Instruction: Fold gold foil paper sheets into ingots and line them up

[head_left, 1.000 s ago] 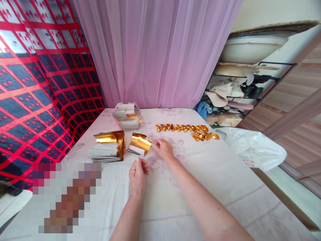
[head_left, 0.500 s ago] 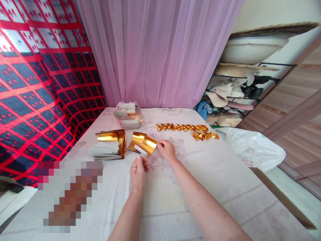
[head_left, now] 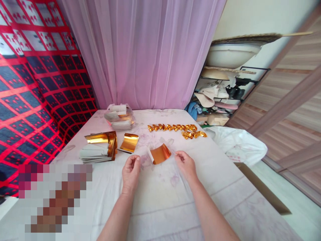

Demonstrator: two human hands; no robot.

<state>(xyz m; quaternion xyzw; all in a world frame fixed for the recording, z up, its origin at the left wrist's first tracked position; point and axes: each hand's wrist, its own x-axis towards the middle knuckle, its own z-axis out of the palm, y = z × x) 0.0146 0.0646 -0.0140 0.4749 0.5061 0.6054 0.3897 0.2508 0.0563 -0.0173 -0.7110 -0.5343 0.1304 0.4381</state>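
A curled gold foil sheet (head_left: pixel 160 154) with a pale strip along its left edge lies on the cloth between my hands. On its left is my left hand (head_left: pixel 131 170), fingers curled in towards the thumb, with nothing visible in them. My right hand (head_left: pixel 186 164) is just right of the sheet, apart from its edge; its fingers are bent and loosely parted, holding nothing I can see. Another curved gold sheet (head_left: pixel 129 143) lies up and left, beside a stack of gold-and-white sheets (head_left: pixel 97 152). Farther back, folded gold foil pieces (head_left: pixel 173 127) form a row, with a shorter row below its right end.
A clear plastic bag of sheets (head_left: pixel 119 118) sits at the table's back left. Patterned cloth (head_left: pixel 163 211) covers the table. Beyond the right edge are a white plastic bag (head_left: pixel 240 144) and a loaded rack (head_left: pixel 225 90). A purple curtain (head_left: pixel 145 53) hangs behind; part of the front left is pixelated.
The right hand has moved right and let go of a gold sheet, which now lies between the hands, separate from the other sheet. My left hand has shifted slightly left. The view has shifted too.
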